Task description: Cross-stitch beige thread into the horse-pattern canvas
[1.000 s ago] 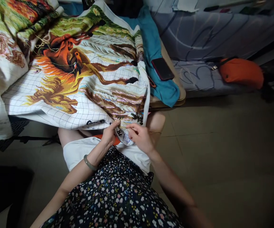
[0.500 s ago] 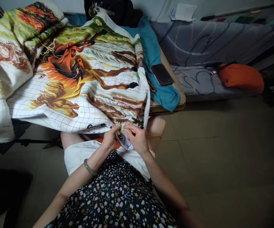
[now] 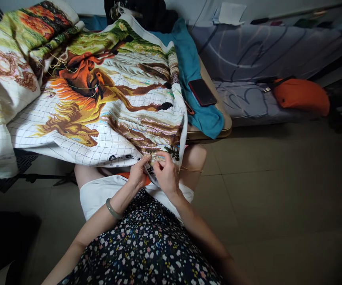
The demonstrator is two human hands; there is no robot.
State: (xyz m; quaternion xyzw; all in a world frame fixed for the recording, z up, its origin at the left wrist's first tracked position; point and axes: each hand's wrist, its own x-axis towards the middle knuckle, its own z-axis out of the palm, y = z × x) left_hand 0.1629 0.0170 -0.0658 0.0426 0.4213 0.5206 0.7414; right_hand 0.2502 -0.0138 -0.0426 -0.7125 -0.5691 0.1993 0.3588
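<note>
A large cross-stitch cloth point(image 3: 116, 144) with a gridded white ground and a stitched horse spreads over the table and hangs toward my lap. My left hand point(image 3: 137, 172) is closed on its near edge, thumb on top and fingers underneath. Right beside it, my right hand point(image 3: 167, 174) pinches a thin needle over the stitched corner; its fingertips are close to the left thumb. A tan thread point(image 3: 191, 170) trails out to the right of this hand across my knee. Loose yellowish threads point(image 3: 58, 65) lie on the upper left of the cloth.
A dark phone point(image 3: 202, 93) lies on a teal cloth point(image 3: 189, 59) at the table's right side. Beyond is a grey patterned sofa point(image 3: 248, 51) bearing an orange bag point(image 3: 303, 94). Folded stitched fabric point(image 3: 13, 75) is bunched at the left. Tiled floor point(image 3: 257, 190) lies to the right.
My right hand has shifted slightly left and up, nearer the left thumb, and its fingers have changed pose. My left hand keeps its hold on the cloth edge.
</note>
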